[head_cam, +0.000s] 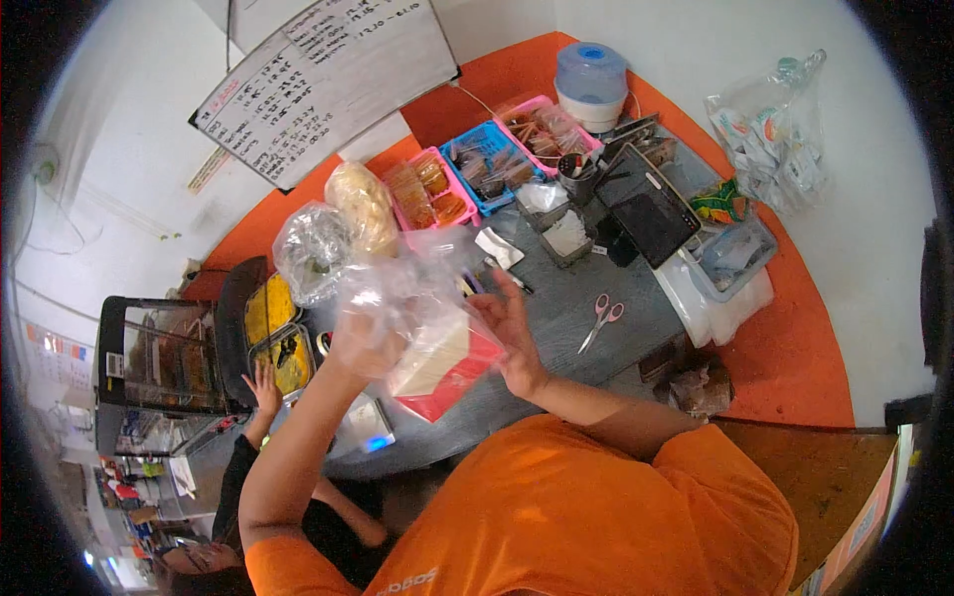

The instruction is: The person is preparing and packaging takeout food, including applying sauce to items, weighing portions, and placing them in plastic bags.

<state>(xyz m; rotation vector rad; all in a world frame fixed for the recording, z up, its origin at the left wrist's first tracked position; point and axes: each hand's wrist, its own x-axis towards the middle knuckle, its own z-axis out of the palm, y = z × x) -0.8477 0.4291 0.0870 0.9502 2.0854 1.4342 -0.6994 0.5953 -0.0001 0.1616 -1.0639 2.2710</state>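
A red and cream box (451, 376) is held above the table, inside or behind a clear plastic bag (395, 283). Crumpled plastic covers much of my left hand (365, 339), which grips the bag at its left side; its fingers are blurred. At the right edge of the bagged box, my right hand (514, 346) holds the plastic, one finger pointing up. Pink-handled scissors (601, 320) lie on the dark table (566, 357) to the right. Just beyond the right hand are a marker pen (514, 277) and a crumpled white paper (499, 248).
Another person's hand (264, 387) is near two trays of yellow food (279, 357) at left. Baskets, one pink (466, 197) and one blue (484, 141), hold packets along the wall. A tablet (648, 208) stands at right. Filled bags (361, 205) sit behind my left hand.
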